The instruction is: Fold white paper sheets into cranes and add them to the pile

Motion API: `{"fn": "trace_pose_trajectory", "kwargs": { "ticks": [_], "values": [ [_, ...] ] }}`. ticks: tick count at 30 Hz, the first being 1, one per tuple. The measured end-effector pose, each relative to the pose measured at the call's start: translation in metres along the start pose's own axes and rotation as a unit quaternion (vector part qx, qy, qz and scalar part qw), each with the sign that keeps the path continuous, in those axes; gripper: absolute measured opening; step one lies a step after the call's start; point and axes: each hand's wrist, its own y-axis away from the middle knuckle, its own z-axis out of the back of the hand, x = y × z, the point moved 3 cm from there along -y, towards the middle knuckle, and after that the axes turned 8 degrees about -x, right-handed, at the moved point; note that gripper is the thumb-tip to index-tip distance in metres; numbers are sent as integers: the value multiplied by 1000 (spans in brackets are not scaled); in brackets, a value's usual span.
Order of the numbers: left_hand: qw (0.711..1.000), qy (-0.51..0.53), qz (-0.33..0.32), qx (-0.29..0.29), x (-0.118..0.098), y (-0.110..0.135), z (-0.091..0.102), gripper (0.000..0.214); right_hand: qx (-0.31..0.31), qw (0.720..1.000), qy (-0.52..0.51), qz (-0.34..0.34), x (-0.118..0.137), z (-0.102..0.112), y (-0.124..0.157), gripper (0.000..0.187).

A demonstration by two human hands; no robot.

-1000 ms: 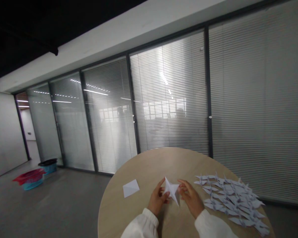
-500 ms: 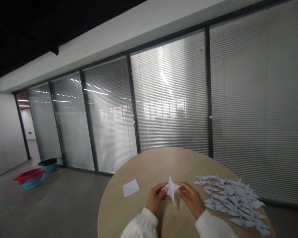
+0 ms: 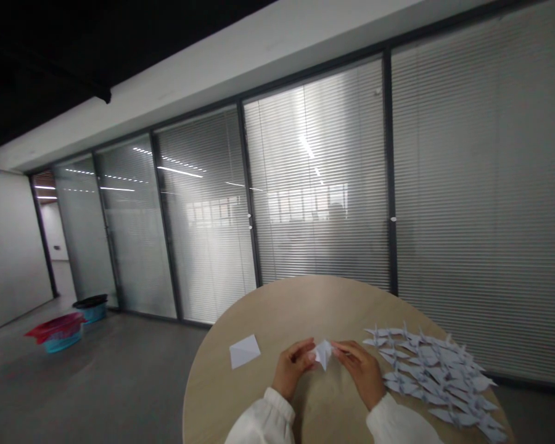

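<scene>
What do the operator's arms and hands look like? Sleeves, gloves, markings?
Left hand and right hand are bare, no gloves. Both arms wear long, loose, plain white fabric sleeves with gathered cuffs at the wrists. No markings or cables visible.

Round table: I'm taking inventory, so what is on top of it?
On the round table lie a flat white paper, left, and clustered origami cranes, right. The left hand and right hand hold a folded paper over it. Anything beneath the cranes, hands or sleeves is hidden.
</scene>
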Motion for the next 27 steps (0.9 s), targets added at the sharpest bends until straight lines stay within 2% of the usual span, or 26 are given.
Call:
{"fn": "trace_pose_trajectory", "kwargs": {
  "ticks": [4, 9, 14, 27],
  "values": [
    [998, -43, -51, -17, -5, -1, 1, 39, 5, 1000, -6, -4, -5, 0, 0, 28],
    [995, -59, -53, -55, -12, 1, 2, 34, 30, 999, -34, -21, -5, -2, 0, 30],
    [993, -77, -65, -67, -18, 4, 2, 31, 48, 996, -54, -46, -2, -4, 0, 32],
    [990, -77, -97, -75, -24, 5, 1, 18, 13, 997, -49, -63, -12, 1, -2, 31]
  ]
}}
